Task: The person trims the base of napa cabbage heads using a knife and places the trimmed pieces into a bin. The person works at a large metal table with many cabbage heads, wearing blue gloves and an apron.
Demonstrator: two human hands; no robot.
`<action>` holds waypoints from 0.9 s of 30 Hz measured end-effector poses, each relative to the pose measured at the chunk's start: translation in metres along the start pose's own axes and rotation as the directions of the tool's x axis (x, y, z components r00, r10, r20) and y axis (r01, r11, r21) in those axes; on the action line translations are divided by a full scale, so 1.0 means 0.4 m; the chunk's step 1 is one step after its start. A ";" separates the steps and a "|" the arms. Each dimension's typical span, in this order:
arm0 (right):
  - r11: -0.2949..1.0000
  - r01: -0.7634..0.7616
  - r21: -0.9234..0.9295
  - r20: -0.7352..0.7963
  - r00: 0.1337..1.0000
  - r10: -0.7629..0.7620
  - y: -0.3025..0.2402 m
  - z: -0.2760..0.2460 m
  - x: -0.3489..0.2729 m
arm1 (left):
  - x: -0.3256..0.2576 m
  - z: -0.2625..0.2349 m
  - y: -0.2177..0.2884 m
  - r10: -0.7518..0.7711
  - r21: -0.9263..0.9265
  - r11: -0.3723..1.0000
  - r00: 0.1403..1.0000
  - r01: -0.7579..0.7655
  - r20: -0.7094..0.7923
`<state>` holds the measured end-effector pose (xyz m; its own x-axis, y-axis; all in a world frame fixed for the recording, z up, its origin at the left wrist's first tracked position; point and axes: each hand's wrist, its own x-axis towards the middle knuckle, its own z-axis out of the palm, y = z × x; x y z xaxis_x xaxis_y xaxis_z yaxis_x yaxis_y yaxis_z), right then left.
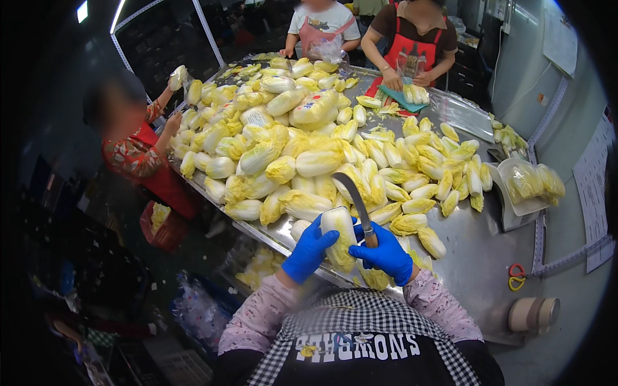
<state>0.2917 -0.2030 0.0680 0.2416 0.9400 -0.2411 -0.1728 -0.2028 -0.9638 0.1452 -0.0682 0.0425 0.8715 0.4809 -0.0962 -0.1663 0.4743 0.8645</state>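
Observation:
My left hand (308, 252), in a blue glove, grips a pale napa cabbage (340, 229) held upright at the near edge of the steel table (479, 251). My right hand (387, 254), also blue-gloved, is closed around the handle of a curved knife (354, 197) whose blade points up and away, and it touches the cabbage's right side. A large heap of yellow-green cabbages (302, 148) lies just beyond my hands.
Three people in red aprons work around the table: one at left (138, 151), two at the far end (415, 38). White trays with bagged cabbage (528, 183) sit at right. Tape rolls (533, 313) and red-yellow scissors (515, 275) lie near right. A red basket (164, 228) stands below left.

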 end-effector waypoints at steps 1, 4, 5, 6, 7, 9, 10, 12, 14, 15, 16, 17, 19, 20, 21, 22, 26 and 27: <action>1.000 0.007 0.008 -0.014 1.000 -0.007 0.004 -0.004 -0.002 | 0.002 -0.004 -0.002 -0.039 -0.041 0.998 0.999 0.040 0.019; 0.999 0.037 0.000 -0.057 0.998 -0.037 0.011 -0.012 -0.004 | 0.008 0.005 0.001 -0.043 -0.152 0.987 0.994 0.058 0.098; 0.999 0.049 -0.022 -0.070 0.996 -0.051 0.009 -0.012 -0.007 | 0.010 0.007 0.002 -0.043 -0.168 0.984 0.992 0.063 0.118; 0.997 0.061 -0.044 -0.083 0.994 -0.065 0.008 -0.012 -0.010 | 0.015 0.001 -0.003 -0.054 -0.144 0.987 0.991 0.072 0.125; 0.995 0.066 -0.080 -0.116 0.990 -0.075 0.009 -0.017 -0.009 | 0.022 -0.011 -0.012 -0.064 -0.121 0.989 0.989 0.080 0.131; 0.986 0.071 -0.152 -0.183 0.978 -0.099 0.017 -0.034 -0.005 | 0.032 -0.008 -0.024 -0.065 -0.033 0.997 0.996 0.067 0.061; 0.967 0.121 -0.225 -0.273 0.944 -0.182 0.020 -0.030 -0.002 | 0.040 0.011 -0.036 -0.049 0.032 0.998 0.999 0.050 -0.015; 0.863 0.210 -0.460 -0.279 0.889 -0.364 0.040 -0.020 0.014 | 0.038 0.068 -0.057 0.112 0.263 0.962 0.980 -0.066 -0.164; 0.822 0.192 -0.536 -0.290 0.872 -0.394 0.043 -0.020 0.009 | 0.049 0.064 -0.051 0.041 0.254 0.967 0.995 -0.018 -0.086; 0.824 0.211 -0.526 -0.297 0.862 -0.411 0.048 -0.028 0.009 | 0.051 0.055 -0.041 0.009 0.252 0.968 0.999 0.004 -0.051; 0.825 0.229 -0.516 -0.304 0.852 -0.427 0.056 -0.046 0.009 | 0.049 0.049 -0.024 0.008 0.280 0.960 1.000 -0.013 0.018; 0.826 0.248 -0.507 -0.311 0.841 -0.443 0.061 -0.069 0.004 | 0.042 0.036 -0.010 -0.071 0.167 0.984 0.994 0.058 0.078; 0.932 0.164 -0.322 -0.412 0.862 -0.294 0.035 -0.136 -0.018 | 0.024 0.004 0.018 -0.204 -0.047 0.975 0.955 0.219 0.215; 0.929 0.160 -0.334 -0.412 0.862 -0.296 0.035 -0.175 -0.031 | 0.024 -0.025 0.011 -0.186 -0.128 0.966 0.949 0.223 0.254; 0.926 0.157 -0.343 -0.414 0.860 -0.299 0.038 -0.208 -0.044 | 0.020 -0.032 0.038 -0.214 -0.192 0.938 0.920 0.287 0.330; 0.915 0.071 -0.396 -0.391 0.889 -0.238 0.038 -0.230 -0.061 | 0.025 -0.029 0.037 -0.142 -0.254 0.942 0.946 0.220 0.293; 0.748 -0.034 -0.663 -0.354 0.895 -0.273 0.085 -0.236 -0.096 | 0.067 -0.024 -0.018 -0.048 -0.360 0.923 0.970 0.134 0.238; 0.678 -0.016 -0.735 -0.345 0.870 -0.353 0.102 -0.228 -0.096 | 0.082 -0.012 -0.032 -0.047 -0.409 0.899 0.962 0.158 0.268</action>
<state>0.3626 -0.2722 0.0277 0.6001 0.7947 0.0912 0.5808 -0.3545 -0.7328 0.1736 -0.0550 0.0259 0.9702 0.2425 -0.0008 -0.2004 0.8037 0.5603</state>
